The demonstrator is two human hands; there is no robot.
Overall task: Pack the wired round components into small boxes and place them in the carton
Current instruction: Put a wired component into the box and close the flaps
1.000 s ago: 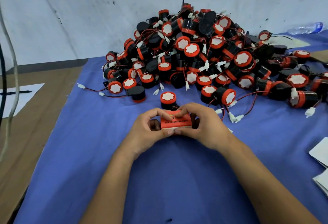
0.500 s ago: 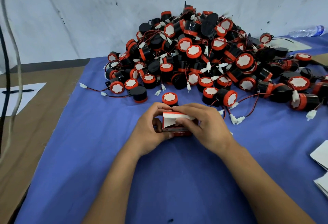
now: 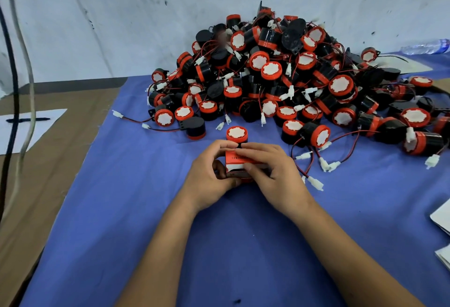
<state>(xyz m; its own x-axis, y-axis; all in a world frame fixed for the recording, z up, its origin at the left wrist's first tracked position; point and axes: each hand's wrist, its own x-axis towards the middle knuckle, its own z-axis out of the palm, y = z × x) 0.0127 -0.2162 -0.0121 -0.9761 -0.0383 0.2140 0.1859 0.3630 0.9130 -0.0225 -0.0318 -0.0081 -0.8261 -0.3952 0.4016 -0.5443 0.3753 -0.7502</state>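
Left hand [image 3: 209, 180]: we clamp it on the small box [image 3: 237, 166] from the left, thumb on the near face, fingers curled over the top.
Right hand [image 3: 272, 173]: we press it on the same box, fingers laid flat across the red lid.
Small box: it sits between both palms, low over the blue cloth [image 3: 243, 246]; whether it touches the cloth we cannot tell.
Step in hand: we judge it to be closing the flap.
Doing it well: we keep any wire inside before tucking, press evenly, and steady the left side so the card does not buckle.
Pile of components [image 3: 280, 82]: heaped behind, one loose component [image 3: 236, 134] just beyond our fingertips.
Carton: not in view.
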